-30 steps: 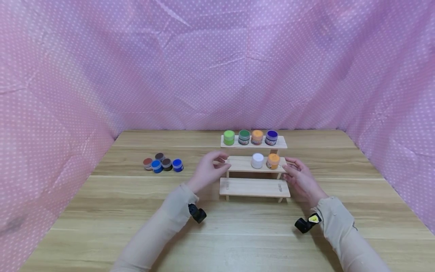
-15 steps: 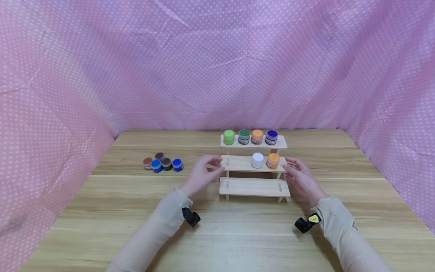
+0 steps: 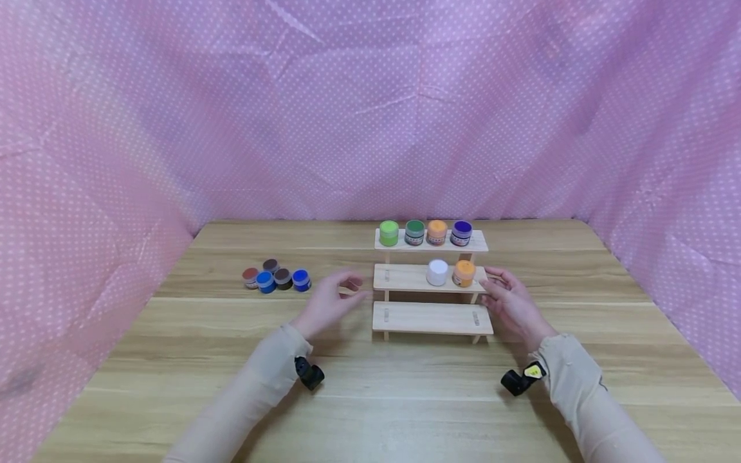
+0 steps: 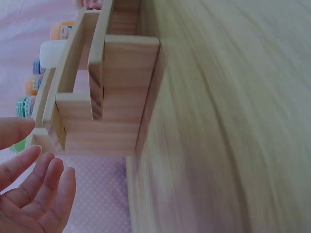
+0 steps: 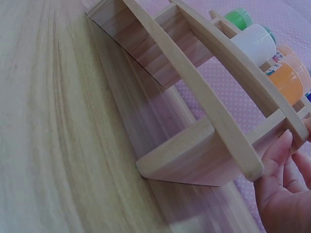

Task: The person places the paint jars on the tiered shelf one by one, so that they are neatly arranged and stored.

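A three-tier wooden display stand (image 3: 431, 318) stands on the table. Its top tier holds a light green paint jar (image 3: 389, 233), a dark green one (image 3: 414, 233), a light orange one (image 3: 437, 233) and a purple one (image 3: 461, 233). A white jar (image 3: 437, 272) and an orange jar (image 3: 464, 274) sit toward the right of the middle tier. My right hand (image 3: 512, 305) holds the right end of that tier, thumb at the board's edge in the right wrist view (image 5: 277, 155). My left hand (image 3: 331, 301), fingers loosely bent, holds nothing just left of the stand.
Left of my left hand, several paint jars cluster on the wooden table (image 3: 370, 399): a red-brown jar (image 3: 251, 278), a light blue jar (image 3: 266, 281), two dark brown jars (image 3: 283, 278) and a blue jar (image 3: 301, 280). A pink dotted curtain (image 3: 370, 116) hangs behind the table.
My left hand has drawn away from the left end of the middle tier, moving left and slightly toward me. My right hand stays at the stand's right end, and the jars keep their places.
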Tool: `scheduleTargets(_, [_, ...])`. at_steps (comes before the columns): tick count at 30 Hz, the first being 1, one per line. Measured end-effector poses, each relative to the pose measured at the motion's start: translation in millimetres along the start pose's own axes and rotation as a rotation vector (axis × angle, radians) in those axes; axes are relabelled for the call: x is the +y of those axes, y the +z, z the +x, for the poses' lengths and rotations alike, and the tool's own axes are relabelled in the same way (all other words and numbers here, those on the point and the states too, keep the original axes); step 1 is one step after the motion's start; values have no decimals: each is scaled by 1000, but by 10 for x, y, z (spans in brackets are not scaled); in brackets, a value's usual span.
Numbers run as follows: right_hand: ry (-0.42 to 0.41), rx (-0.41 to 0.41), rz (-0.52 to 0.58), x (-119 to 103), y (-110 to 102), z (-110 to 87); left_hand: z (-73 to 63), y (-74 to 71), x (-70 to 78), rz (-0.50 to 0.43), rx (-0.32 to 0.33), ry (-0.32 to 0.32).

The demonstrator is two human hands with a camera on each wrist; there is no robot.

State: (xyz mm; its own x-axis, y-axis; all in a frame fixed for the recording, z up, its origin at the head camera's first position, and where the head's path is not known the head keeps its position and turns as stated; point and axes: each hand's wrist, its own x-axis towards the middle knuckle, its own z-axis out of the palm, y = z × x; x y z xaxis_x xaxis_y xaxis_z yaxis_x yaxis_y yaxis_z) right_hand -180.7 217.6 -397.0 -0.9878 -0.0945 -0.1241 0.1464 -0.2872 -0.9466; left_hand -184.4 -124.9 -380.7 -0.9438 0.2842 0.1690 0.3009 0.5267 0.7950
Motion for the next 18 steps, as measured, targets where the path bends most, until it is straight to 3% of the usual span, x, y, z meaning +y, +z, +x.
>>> scheduleTargets(11, [-2,-17,-26,13,-53,-22,-149,-161,-97,93,2,-15])
scheduleTargets(18, [6,-14,-42,14,-66,-22,-180,-338,-221,170,-3,-68])
